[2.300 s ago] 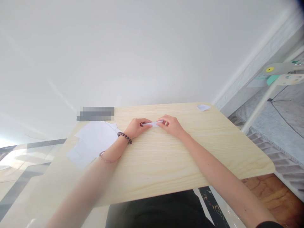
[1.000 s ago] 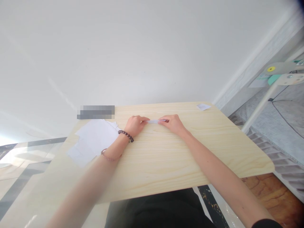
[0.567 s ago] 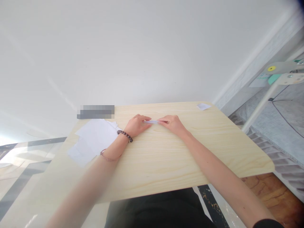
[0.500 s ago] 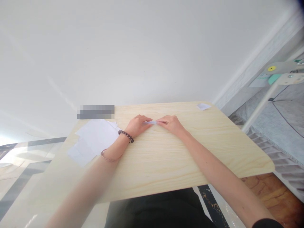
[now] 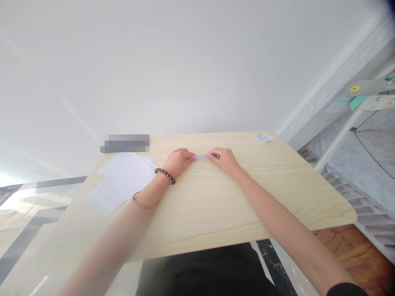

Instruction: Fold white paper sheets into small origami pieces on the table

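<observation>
A narrow strip of folded white paper [image 5: 201, 156] stretches between my two hands, just over the middle of the table. My left hand [image 5: 180, 161] is closed, pinching the strip's left end between thumb and fingers; a dark bead bracelet and a thin bangle circle that wrist. At the other end, the thumb and fingertips of my right hand [image 5: 224, 159] grip the paper. The ends of the strip are hidden by the fingers.
Loose white sheets [image 5: 123, 176] lie overlapping on the table's left side. A small folded paper [image 5: 265, 137] rests near the far right corner of the wooden table [image 5: 296, 193]. A white wall [image 5: 197, 65] rises behind; a metal frame [image 5: 339, 135] stands at right.
My hands have drawn slightly apart, so more of the paper strip shows between them. The strip sits a little farther up in view. The loose sheets and small folded paper stay put.
</observation>
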